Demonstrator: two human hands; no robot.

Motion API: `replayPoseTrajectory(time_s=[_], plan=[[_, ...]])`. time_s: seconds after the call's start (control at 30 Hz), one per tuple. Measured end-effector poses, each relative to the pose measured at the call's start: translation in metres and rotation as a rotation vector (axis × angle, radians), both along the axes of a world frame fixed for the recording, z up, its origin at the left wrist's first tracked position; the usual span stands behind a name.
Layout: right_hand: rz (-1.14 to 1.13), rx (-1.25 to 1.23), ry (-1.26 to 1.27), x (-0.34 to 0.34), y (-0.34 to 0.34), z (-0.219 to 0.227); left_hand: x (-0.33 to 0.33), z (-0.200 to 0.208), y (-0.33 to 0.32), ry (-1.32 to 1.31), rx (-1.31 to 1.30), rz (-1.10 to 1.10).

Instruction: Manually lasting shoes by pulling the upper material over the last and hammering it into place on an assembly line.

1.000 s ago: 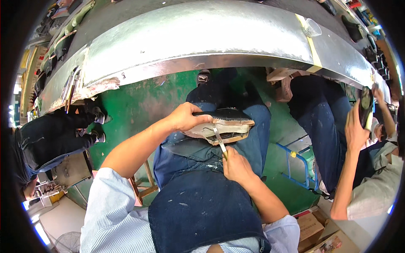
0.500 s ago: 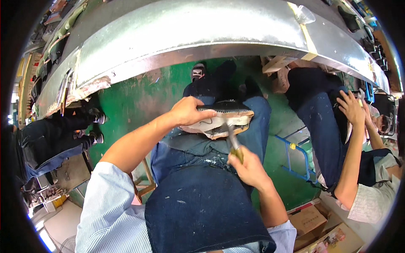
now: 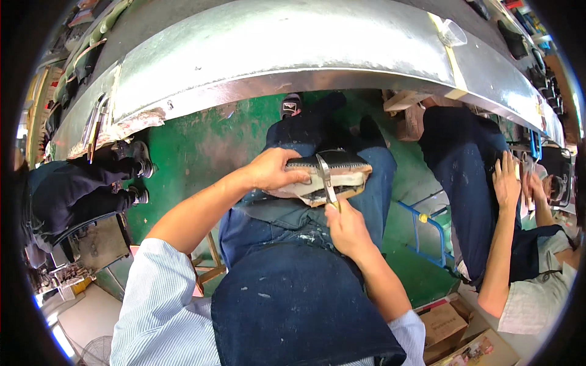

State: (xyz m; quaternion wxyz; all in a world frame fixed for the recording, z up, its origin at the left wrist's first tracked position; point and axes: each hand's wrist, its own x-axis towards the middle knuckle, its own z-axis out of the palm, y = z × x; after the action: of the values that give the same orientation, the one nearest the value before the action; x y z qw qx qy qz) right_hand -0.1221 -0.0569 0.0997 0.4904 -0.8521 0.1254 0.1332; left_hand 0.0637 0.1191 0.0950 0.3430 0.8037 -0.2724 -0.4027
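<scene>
A black shoe upper (image 3: 349, 177) with a pale underside and a stitched edge lies across my lap. My left hand (image 3: 271, 171) grips its left end, the thumb pressed on the pale side. In my right hand (image 3: 349, 230) is a steel hand tool (image 3: 326, 175) with a curved head and a yellowish grip. The tool's head rests against the shoe's black stitched edge, near the middle. My fingers wrap the grip and hide most of it; whether the tool is a hammer or pincers I cannot tell.
A metal-topped bench (image 3: 274, 46) curves across the far side, with a clear plastic cup (image 3: 452, 33) on it. At right, a co-worker's hands (image 3: 508, 181) are busy near a blue metal frame (image 3: 430, 232). Another person's legs (image 3: 79, 189) are at left. Cardboard boxes (image 3: 444, 323) sit lower right.
The tool's head has moved away from me, from the pale underside onto the black stitched edge. My right hand has shifted slightly left. My left hand keeps its grip on the shoe.
</scene>
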Motion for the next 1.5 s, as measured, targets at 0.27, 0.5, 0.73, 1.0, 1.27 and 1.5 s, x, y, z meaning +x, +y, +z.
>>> replayPoseTrajectory(time_s=[0.27,0.5,0.73,1.0,1.27,1.5], plan=[[0.097,-0.055,-0.023,-0.002,-0.006,0.008,0.004,-0.009,0.029,0.343,-0.277,-0.014],[-0.466,0.522,-0.002,-0.080,-0.036,-0.003,-0.026,0.028,0.033,0.008,-0.273,0.155],[-0.589,0.567,0.031,-0.106,-0.049,0.007,-0.012,0.107,-0.040,0.011,-0.908,0.331],[-0.478,0.585,0.030,-0.116,-0.044,0.022,0.032,-0.093,-0.129,0.539,-0.170,0.419],[-0.407,0.433,0.089,-0.124,-0.048,0.026,0.014,-0.090,-0.136,1.022,-0.384,0.760],[-0.168,0.106,0.273,-0.105,-0.075,0.064,-0.085,-0.088,-0.079,0.329,-0.578,0.469]])
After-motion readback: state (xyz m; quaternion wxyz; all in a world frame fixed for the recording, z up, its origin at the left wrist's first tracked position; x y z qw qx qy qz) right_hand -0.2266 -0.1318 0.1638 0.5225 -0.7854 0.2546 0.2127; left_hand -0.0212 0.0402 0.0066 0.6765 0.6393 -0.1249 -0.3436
